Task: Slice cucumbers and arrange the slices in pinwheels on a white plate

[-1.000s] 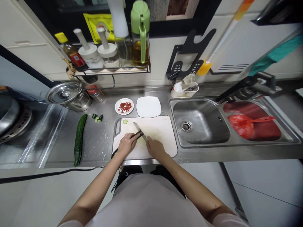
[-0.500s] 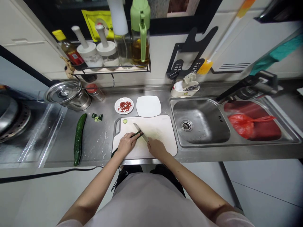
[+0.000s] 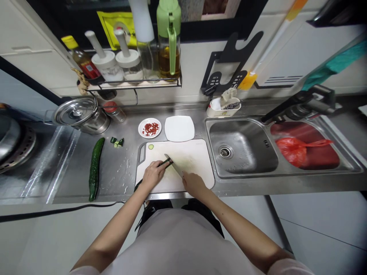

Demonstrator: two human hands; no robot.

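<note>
On the white cutting board (image 3: 197, 152), my left hand (image 3: 153, 175) is closed on a dark green piece of cucumber (image 3: 164, 162), pressing it to the board. My right hand (image 3: 195, 184) grips a knife (image 3: 177, 167), its blade slanting up and left against the cucumber piece near my left fingertips. The knife handle is hidden in my fist. One round pale green slice (image 3: 150, 146) lies near the board's upper left corner. A whole cucumber (image 3: 95, 169) rests on the steel counter to the left, with small cucumber pieces (image 3: 117, 142) beside it.
Behind the board are a white plate of red bits (image 3: 150, 128) and a bare white plate (image 3: 179, 128). A steel pot (image 3: 99, 121) and a red-lidded jar (image 3: 115, 111) stand back left. To the right are a sink (image 3: 243, 147) and a red bag (image 3: 292, 152).
My right hand has moved slightly right and down, drawing the knife back toward me. My left hand stays on the cucumber piece.
</note>
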